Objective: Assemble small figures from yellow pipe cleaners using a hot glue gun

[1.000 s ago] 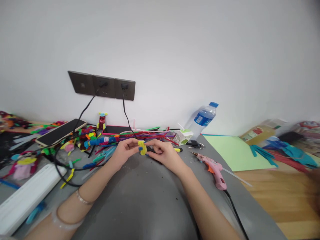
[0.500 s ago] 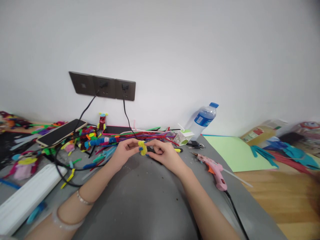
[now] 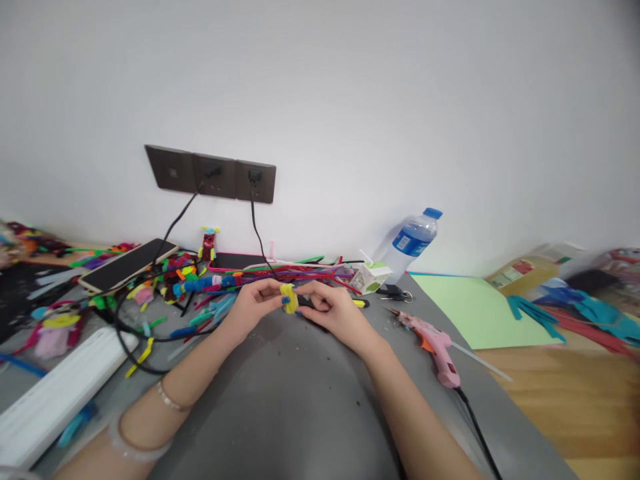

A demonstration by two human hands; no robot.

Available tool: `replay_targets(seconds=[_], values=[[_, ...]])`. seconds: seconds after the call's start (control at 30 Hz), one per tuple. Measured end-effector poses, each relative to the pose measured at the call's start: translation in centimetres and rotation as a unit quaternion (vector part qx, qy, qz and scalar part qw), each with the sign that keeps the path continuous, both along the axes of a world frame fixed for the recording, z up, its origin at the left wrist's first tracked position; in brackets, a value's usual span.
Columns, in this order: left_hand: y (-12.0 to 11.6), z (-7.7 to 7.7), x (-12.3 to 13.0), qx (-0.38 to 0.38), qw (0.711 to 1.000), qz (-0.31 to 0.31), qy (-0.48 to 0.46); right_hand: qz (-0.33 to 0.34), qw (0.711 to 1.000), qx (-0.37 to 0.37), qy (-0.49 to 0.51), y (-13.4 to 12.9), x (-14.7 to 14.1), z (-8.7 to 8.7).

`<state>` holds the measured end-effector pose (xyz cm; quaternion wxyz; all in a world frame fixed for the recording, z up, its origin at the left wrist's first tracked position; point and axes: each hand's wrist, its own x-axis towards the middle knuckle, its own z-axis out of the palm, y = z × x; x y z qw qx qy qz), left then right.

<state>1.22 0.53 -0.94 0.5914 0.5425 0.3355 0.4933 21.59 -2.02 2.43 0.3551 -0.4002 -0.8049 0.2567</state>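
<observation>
Between my two hands is a small yellow fuzzy piece [image 3: 289,299], bent into a loop, which looks like coiled pipe cleaner. My left hand [image 3: 256,305] pinches it from the left with thumb and forefinger. From the other side, the thumb and fingers of my right hand [image 3: 333,310] close on its right edge. A dark object shows behind my right fingers; whether it is held or lying on the table cannot be made out. A yellow-and-black tool [image 3: 360,303] sticks out past my right hand. Several pipe cleaners [image 3: 300,272] lie behind my hands.
A pink glue gun [image 3: 435,347] lies to the right, its cord trailing forward. Further back are keys [image 3: 395,292], a small carton [image 3: 371,277] and a water bottle [image 3: 411,241]. On the left are a phone [image 3: 127,265], black cables, a white power strip [image 3: 60,393] and pipe-cleaner figures [image 3: 57,327].
The whole view has shifted slightly, so everything sits a little further right. Both hands still pinch the yellow piece, which has turned slightly and shows its loop more fully.
</observation>
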Motion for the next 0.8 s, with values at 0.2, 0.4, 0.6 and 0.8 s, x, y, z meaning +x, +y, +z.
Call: replay_targets(seconds=[0.2,0.4,0.6,0.8], values=[[0.05,-0.05,-0.08,-0.002,1.0,-0.004,-0.002,0.001,1.0,-0.001,-0.006,-0.07,-0.03,0.1],[-0.01,0.15,0.05,-0.019,1.0,0.004,-0.016,-0.001,1.0,0.001,-0.006,-0.09,-0.14,0.23],[0.02,0.28,0.05,-0.029,0.999,0.014,-0.018,0.001,1.0,0.005,-0.003,0.02,-0.16,0.02],[-0.05,0.5,0.04,-0.019,1.0,0.017,-0.014,0.001,1.0,0.004,-0.008,-0.01,-0.23,-0.02]])
